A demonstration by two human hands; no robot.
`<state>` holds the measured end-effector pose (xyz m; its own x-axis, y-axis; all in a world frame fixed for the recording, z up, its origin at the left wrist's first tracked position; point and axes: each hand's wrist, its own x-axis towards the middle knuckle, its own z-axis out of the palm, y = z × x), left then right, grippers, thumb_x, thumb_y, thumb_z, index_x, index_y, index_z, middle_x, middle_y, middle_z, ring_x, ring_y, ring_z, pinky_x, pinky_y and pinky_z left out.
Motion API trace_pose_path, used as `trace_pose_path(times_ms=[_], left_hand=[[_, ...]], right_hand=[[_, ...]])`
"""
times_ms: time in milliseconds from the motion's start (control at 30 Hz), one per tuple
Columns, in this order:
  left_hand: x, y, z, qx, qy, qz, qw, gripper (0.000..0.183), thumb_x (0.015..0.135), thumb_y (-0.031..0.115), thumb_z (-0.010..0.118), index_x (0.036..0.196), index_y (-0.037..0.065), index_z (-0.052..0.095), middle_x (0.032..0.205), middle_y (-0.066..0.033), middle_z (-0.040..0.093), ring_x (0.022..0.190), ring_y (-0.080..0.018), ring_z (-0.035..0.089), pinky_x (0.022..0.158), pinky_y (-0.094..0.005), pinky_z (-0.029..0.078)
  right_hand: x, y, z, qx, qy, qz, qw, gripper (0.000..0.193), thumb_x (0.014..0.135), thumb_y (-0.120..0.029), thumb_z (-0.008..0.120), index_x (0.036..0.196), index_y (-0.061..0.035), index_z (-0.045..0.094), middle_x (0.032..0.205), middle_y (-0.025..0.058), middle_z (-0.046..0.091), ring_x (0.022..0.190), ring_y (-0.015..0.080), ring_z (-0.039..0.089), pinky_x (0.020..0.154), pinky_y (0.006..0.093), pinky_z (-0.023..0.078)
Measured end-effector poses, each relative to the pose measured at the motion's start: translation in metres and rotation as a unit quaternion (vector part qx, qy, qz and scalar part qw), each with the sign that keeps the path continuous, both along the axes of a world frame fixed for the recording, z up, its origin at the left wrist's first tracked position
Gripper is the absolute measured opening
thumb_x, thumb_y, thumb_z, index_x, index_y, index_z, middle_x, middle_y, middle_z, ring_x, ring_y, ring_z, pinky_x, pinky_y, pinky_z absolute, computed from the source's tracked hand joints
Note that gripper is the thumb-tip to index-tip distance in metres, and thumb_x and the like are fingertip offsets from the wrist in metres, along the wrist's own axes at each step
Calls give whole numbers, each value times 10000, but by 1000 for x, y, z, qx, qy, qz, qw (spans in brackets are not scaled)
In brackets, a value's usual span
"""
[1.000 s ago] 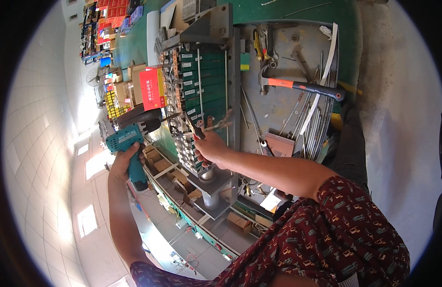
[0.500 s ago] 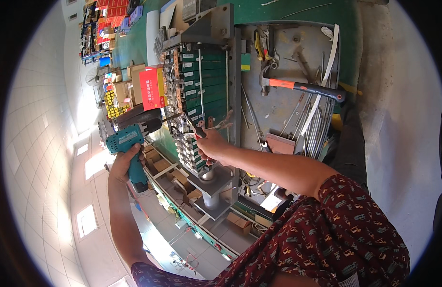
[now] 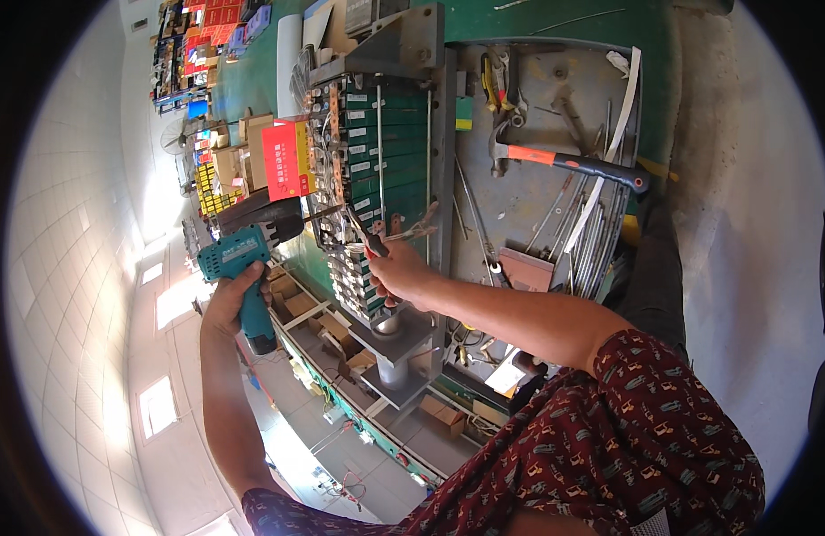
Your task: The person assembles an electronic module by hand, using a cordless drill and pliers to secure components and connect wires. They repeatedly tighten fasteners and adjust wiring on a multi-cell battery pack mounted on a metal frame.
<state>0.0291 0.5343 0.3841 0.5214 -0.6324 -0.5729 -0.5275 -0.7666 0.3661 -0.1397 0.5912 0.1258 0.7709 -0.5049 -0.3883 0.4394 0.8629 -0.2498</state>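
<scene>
My left hand (image 3: 230, 302) is wrapped round the grip of a teal cordless drill (image 3: 237, 253). The drill's long bit points right, toward the terminal side of a pack of green cells (image 3: 395, 136) clamped in a grey metal frame (image 3: 439, 116). In my right hand (image 3: 402, 271) is a pair of pliers (image 3: 373, 241) with red and black handles, its jaws up against the metal tabs near the bit. Whether the bit touches a fastener is too small to tell. Copper-coloured tabs and bundled wires (image 3: 414, 229) stick out beside my right fingers.
Right of the pack, a grey metal tray (image 3: 520, 201) holds an orange-and-black hammer (image 3: 564, 163), more pliers (image 3: 495, 82) and several metal rods (image 3: 594, 234). A red box (image 3: 286, 159) stands left of the pack. Below lies a rack with cardboard boxes (image 3: 336, 335).
The whole view has shifted slightly. Both hands keep hold of their tools in nearly the same place against the pack.
</scene>
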Motion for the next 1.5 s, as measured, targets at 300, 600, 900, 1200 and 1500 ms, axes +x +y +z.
trace_pose_path(times_ms=[300, 600, 900, 1200, 1500], left_hand=[[0, -1, -1, -2, 8, 14, 1000, 346, 901, 311, 799, 1074, 92, 596, 794, -59, 617, 671, -182, 614, 633, -338, 538], [3, -2, 1, 11, -7, 8, 1000, 349, 896, 326, 800, 1057, 88, 600, 791, -53, 630, 654, -179, 619, 619, -336, 542], [-6, 2, -1, -4, -17, 7, 1000, 371, 882, 334, 804, 1091, 71, 646, 781, -47, 639, 657, -166, 634, 602, -318, 548], [-1, -7, -3, 33, -10, 11, 999, 233, 882, 213, 770, 1015, 76, 637, 817, -50, 647, 658, -166, 635, 595, -343, 556], [5, 4, 3, -13, 27, -53, 998, 302, 858, 223, 812, 1048, 76, 629, 788, -41, 649, 623, -142, 628, 553, -299, 533]], right_hand=[[4, 1, -11, -52, -27, -3, 998, 43, 1012, -157, 516, 1027, -129, 486, 793, 23, 547, 587, 108, 547, 475, 295, 479], [0, -2, -10, -76, -6, 15, 997, 49, 1015, -155, 511, 1004, -114, 486, 800, 22, 553, 595, 110, 555, 493, 305, 501], [-1, -1, -9, -81, -2, 16, 997, 66, 1004, -149, 521, 1048, -103, 504, 819, 35, 564, 613, 114, 572, 503, 308, 510], [-1, -1, -13, -52, -11, 12, 999, 79, 985, -137, 521, 1045, -86, 525, 820, 43, 581, 636, 128, 590, 507, 320, 505], [-8, -16, 0, -46, -29, 85, 995, 172, 922, -137, 533, 1093, -143, 546, 885, 70, 628, 745, 215, 643, 635, 426, 545]])
